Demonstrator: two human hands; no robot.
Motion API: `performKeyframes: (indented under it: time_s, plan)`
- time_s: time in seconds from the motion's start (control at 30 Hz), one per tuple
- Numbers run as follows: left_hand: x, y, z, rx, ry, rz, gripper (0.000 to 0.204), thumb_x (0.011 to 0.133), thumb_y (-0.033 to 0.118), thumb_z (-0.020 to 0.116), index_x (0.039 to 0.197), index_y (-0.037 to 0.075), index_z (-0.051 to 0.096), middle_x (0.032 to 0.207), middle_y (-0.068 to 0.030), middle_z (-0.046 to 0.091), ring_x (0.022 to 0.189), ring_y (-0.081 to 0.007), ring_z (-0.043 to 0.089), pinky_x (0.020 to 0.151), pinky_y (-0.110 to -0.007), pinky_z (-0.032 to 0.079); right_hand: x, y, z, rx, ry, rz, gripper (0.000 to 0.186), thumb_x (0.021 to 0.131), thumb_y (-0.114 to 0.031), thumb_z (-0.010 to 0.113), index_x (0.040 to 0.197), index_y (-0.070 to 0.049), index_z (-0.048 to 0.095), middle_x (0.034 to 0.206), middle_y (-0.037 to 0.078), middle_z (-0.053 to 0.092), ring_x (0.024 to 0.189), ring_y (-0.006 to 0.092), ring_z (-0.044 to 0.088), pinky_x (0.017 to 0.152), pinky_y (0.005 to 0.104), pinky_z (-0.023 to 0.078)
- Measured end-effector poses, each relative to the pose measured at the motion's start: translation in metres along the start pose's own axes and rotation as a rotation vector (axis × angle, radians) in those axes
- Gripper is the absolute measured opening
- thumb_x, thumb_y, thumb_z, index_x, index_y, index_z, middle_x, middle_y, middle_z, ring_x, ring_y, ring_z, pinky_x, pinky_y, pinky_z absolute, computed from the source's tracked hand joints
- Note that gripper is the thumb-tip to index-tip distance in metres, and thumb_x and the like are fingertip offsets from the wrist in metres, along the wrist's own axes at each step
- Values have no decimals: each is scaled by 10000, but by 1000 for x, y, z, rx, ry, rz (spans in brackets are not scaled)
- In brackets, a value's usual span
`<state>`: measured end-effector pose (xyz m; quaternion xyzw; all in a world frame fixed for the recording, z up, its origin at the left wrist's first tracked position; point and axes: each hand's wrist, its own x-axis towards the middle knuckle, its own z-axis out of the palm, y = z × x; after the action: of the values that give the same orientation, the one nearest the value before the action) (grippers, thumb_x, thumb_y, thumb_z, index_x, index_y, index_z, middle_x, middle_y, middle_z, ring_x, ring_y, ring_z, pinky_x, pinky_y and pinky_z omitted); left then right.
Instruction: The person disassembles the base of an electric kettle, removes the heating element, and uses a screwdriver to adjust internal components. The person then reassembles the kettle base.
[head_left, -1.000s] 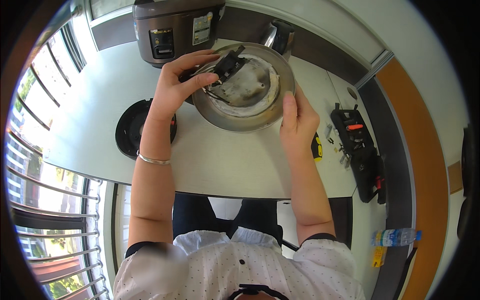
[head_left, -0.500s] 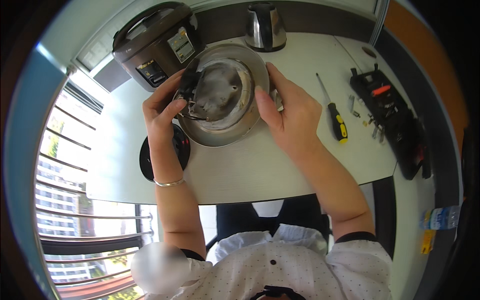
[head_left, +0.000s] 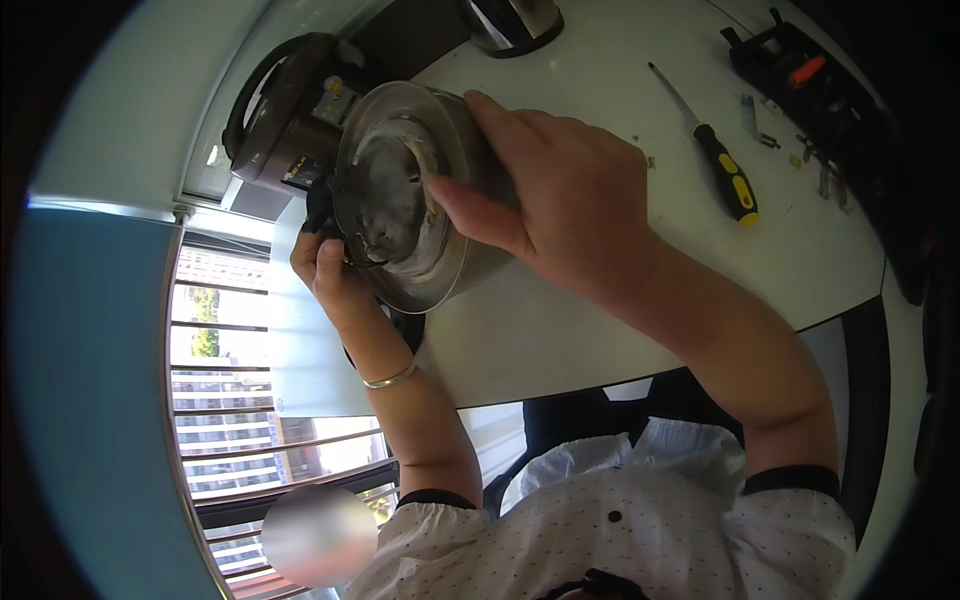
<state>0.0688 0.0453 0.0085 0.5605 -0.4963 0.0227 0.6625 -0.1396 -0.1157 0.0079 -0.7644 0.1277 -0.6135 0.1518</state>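
I hold a round metal kettle body point(head_left: 400, 195) up off the table, tilted so its open underside faces me. Inside its rim a grey, stained heating plate shows, with a black plastic part point(head_left: 320, 203) and a dark wire at its left edge. My left hand point(head_left: 335, 272) is closed at the lower left, fingers and thumb by the black part and wire. My right hand point(head_left: 575, 185) clasps the opposite wall, its thumb reaching over the rim. Behind my left wrist, a black round base point(head_left: 408, 328) is mostly hidden.
A brown rice cooker point(head_left: 285, 130) stands at the back left, and another metal kettle point(head_left: 515, 25) at the back. On the right lie a black-and-yellow screwdriver point(head_left: 725, 170), small metal bits point(head_left: 760, 125) and a black tool case point(head_left: 840, 115). A barred window point(head_left: 225, 365) is at left.
My view has turned, shifting the scene. The kettle body has tilted, so its side wall now shows on the right. My right hand appears nearer and larger; both hands keep hold.
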Motion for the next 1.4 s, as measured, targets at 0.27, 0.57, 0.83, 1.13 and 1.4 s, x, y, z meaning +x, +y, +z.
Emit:
performKeyframes:
  time_s: [0.27,0.57,0.83,1.13,1.4]
  plan:
    - [-8,-6,1,5,131,-77,654,858,453,455,1259,-62,470,1215,-222,544,1124,-310,546,986,-432,431,-4,4,10,-42,107,-8,663,740,-590,623,942,40,652,566,59,569,490,183,581,462,303,456]
    - [-9,-33,-39,-73,89,-148,748,843,537,432,1338,-23,400,1325,-220,461,1222,-330,464,1058,-455,353,-5,1,8,-31,65,3,666,743,-592,626,952,40,647,587,70,580,506,182,597,482,287,475]
    - [-11,-35,-39,-59,127,-150,768,834,549,427,1354,-15,384,1341,-225,444,1234,-338,449,1067,-468,334,-6,1,10,-16,88,1,645,742,-591,629,949,20,654,587,67,578,505,180,597,479,288,470]
    - [-8,-22,-24,-48,145,-110,734,837,512,454,1323,-36,406,1290,-246,481,1193,-351,486,1045,-470,369,-6,1,11,-17,99,4,624,737,-580,638,932,13,653,582,61,572,504,179,595,467,290,471]
    - [-6,-25,-32,-53,2,-114,750,845,527,427,1340,-34,384,1306,-244,468,1206,-344,475,1051,-471,362,-5,1,9,-12,89,-3,638,755,-579,624,927,35,647,576,72,575,503,177,601,464,288,477]
